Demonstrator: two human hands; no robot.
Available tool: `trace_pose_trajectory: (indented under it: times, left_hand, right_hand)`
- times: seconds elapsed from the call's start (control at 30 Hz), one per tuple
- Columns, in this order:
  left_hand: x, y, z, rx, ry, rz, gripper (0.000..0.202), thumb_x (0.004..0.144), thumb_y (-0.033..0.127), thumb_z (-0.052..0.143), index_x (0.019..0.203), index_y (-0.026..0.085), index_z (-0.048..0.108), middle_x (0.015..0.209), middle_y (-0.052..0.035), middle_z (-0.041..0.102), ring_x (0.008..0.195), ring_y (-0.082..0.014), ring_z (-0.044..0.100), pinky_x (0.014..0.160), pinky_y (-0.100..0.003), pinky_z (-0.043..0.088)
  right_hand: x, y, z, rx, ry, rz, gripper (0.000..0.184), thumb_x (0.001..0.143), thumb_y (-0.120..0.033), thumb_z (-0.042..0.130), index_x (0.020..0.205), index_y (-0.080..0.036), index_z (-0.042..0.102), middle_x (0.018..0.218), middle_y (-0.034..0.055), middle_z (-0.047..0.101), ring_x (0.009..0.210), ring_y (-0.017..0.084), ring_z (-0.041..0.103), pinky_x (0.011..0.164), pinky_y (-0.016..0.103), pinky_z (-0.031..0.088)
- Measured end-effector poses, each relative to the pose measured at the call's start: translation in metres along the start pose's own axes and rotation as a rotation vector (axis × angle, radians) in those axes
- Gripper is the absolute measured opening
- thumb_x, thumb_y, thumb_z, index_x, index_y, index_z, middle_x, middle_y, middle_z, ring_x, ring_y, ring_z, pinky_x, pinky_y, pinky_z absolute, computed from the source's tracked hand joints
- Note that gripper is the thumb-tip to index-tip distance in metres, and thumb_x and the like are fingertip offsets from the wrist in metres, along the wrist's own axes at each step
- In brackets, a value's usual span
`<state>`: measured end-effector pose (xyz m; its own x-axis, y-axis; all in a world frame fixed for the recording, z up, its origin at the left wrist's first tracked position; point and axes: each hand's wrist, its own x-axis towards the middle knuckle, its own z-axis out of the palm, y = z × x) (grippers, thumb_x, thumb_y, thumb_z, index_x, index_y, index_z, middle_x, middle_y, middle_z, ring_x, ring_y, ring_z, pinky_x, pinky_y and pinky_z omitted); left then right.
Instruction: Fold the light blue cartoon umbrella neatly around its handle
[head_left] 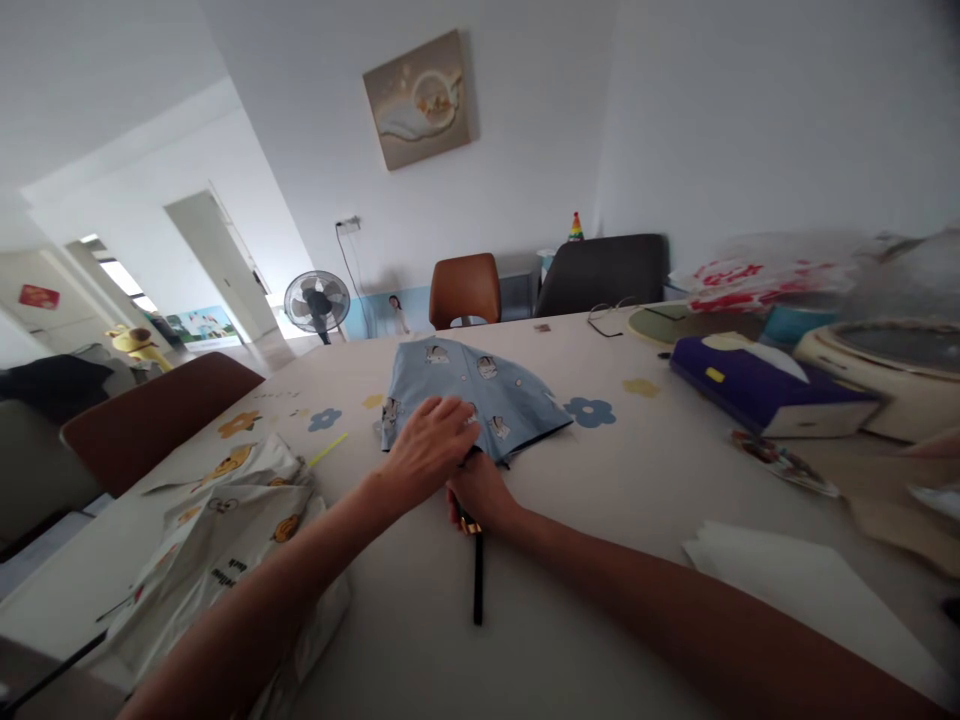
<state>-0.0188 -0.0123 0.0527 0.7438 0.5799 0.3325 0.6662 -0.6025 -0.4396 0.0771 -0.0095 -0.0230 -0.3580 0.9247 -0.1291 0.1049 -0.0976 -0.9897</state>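
At the table [420, 630], left hand [431, 442] touches, right hand [486, 495] grips blue umbrella [517, 400]

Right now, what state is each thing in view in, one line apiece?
Umbrella, partly folded, neither fully spread nor furled
Left hand, resting on the umbrella
Right hand, closed around the umbrella's handle
Black strap, extended straight
Duck-print fabric, crumpled
Purple tissue box, tissue sticking out
Glasses, set down
Fan, upright; spinning or not unclear

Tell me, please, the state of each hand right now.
Left hand: laid on the blue umbrella; whether it grips cannot be told.
Right hand: closed, holding the umbrella by its handle.
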Motion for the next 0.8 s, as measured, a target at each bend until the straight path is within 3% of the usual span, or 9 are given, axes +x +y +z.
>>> trace_pose_trajectory:
  times: [0.1, 0.17, 0.37, 0.43, 0.63, 0.8]
  left_hand:
    - [0.006, -0.001, 0.004, 0.057, -0.033, 0.084, 0.015, 0.084, 0.015, 0.045, 0.086, 0.018, 0.059, 0.111, -0.0051, 0.057, 0.107, -0.0207, 0.047, 0.096, -0.037, 0.030]
    - [0.007, -0.003, 0.007, 0.031, 0.012, 0.070, 0.016, 0.085, 0.016, 0.044, 0.088, 0.019, 0.060, 0.112, -0.0022, 0.058, 0.109, -0.0192, 0.047, 0.099, -0.036, 0.027]
    - [-0.008, -0.019, 0.014, -0.257, 0.401, -0.173, 0.022, 0.085, 0.021, 0.048, 0.102, 0.023, 0.062, 0.109, -0.0013, 0.064, 0.105, -0.0174, 0.052, 0.091, -0.036, 0.038]
    - [-0.017, -0.023, 0.016, -0.368, 0.467, -0.249, 0.023, 0.084, 0.020, 0.049, 0.101, 0.024, 0.064, 0.107, -0.0020, 0.065, 0.105, -0.0182, 0.053, 0.089, -0.037, 0.041]
    - [-0.047, -0.032, 0.042, -0.503, 0.441, -0.239, 0.026, 0.082, 0.013, 0.048, 0.101, 0.022, 0.063, 0.110, -0.0044, 0.064, 0.115, -0.0192, 0.048, 0.094, -0.041, 0.040]
    - [-0.056, -0.030, 0.059, -0.410, 0.428, -0.202, 0.027, 0.083, 0.010, 0.043, 0.103, 0.020, 0.059, 0.115, -0.0056, 0.060, 0.120, -0.0176, 0.043, 0.100, -0.042, 0.033]
  right_hand:
    - [0.001, 0.001, 0.000, -0.035, -0.005, -0.016, 0.028, 0.069, -0.013, 0.043, 0.042, -0.019, 0.042, 0.034, 0.0008, 0.046, 0.030, 0.012, 0.048, 0.029, 0.019, 0.035]
    - [0.000, -0.002, -0.001, -0.059, 0.000, -0.012, 0.028, 0.070, -0.014, 0.043, 0.042, -0.018, 0.043, 0.034, 0.0012, 0.047, 0.030, 0.012, 0.048, 0.029, 0.019, 0.036]
    - [-0.006, -0.011, 0.001, -0.042, 0.025, 0.047, 0.030, 0.071, -0.016, 0.045, 0.041, -0.019, 0.041, 0.032, 0.0012, 0.046, 0.026, 0.012, 0.046, 0.026, 0.020, 0.035]
    - [-0.006, -0.011, 0.002, -0.009, 0.034, 0.053, 0.027, 0.069, -0.015, 0.046, 0.042, -0.018, 0.042, 0.033, 0.0006, 0.046, 0.026, 0.012, 0.047, 0.025, 0.020, 0.035]
    - [-0.003, -0.004, 0.001, 0.080, 0.015, 0.043, 0.022, 0.068, -0.017, 0.049, 0.047, -0.018, 0.046, 0.030, -0.0019, 0.045, 0.024, 0.011, 0.044, 0.025, 0.018, 0.033]
    - [0.000, -0.001, -0.001, 0.044, 0.011, 0.029, 0.024, 0.067, -0.020, 0.051, 0.043, -0.018, 0.046, 0.031, -0.0007, 0.048, 0.024, 0.011, 0.044, 0.026, 0.019, 0.033]
